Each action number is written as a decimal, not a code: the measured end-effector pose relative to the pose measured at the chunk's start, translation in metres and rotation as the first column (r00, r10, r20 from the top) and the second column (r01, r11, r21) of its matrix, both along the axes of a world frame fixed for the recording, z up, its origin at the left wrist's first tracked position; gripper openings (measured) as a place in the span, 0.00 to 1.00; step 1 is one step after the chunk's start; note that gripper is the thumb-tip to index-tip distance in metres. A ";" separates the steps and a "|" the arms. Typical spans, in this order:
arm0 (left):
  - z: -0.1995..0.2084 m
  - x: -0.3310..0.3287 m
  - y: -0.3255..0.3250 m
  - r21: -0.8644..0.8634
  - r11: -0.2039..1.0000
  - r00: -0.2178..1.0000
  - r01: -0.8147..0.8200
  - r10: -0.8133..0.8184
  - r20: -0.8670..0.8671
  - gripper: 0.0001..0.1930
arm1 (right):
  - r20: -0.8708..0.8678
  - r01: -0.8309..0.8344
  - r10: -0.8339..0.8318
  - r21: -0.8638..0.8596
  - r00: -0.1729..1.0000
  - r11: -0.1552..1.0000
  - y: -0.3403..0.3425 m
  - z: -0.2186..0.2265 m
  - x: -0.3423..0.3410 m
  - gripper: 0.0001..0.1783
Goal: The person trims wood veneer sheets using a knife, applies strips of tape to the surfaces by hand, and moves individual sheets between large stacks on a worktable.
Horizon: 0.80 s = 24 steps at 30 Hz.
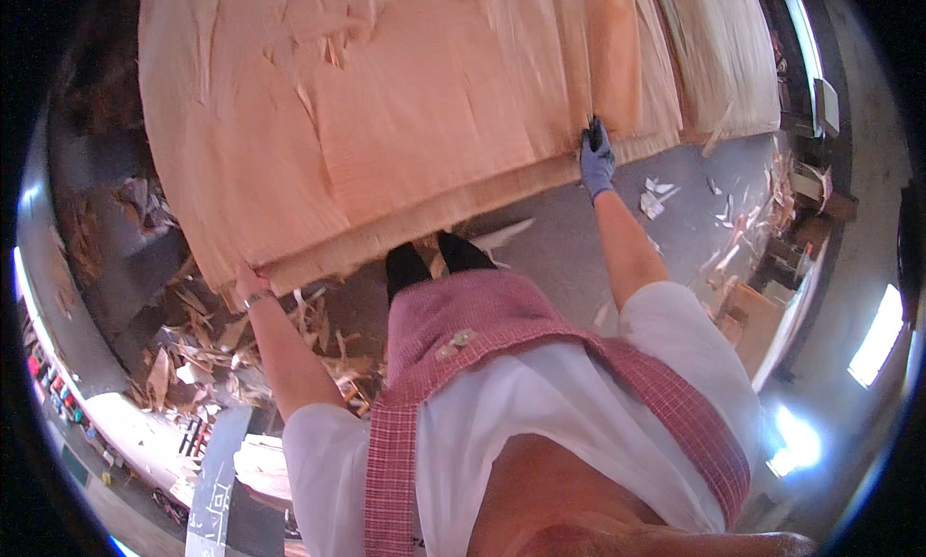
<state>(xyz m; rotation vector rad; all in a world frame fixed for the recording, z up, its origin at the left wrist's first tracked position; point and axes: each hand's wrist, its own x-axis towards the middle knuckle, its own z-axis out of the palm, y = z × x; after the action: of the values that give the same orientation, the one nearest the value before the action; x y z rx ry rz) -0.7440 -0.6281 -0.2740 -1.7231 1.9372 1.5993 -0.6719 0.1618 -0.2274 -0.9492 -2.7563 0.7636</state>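
A wide stack of thin, tan wood veneer sheets (415,104) fills the far half of the view, its surface rippled and split in places. My left hand (253,283), bare and slightly blurred, grips the near left corner of the top veneer sheet. On the near edge, right of the middle, my right hand (597,160) is closed on the sheet in a grey-blue glove. That near edge slants up from left to right. The fingers of both hands are partly hidden by the veneer.
Torn veneer scraps (217,345) litter the dark floor at the left, with more pale scraps (656,198) at the right. A wooden box (748,316) stands at the right. A dark board with white marks (214,489) lies at the lower left.
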 end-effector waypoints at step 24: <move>0.112 -0.050 0.321 -0.372 -0.443 -0.208 0.816 -0.825 0.525 0.38 | 0.049 0.392 -0.396 0.064 0.917 0.918 0.125 0.039 0.230 0.20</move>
<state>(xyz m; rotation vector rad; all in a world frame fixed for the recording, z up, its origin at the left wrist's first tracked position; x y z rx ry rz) -0.7945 -0.3068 -0.1621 0.5011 2.6189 0.0711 -0.4417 0.2865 -0.1884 -1.4759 -2.4880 0.5964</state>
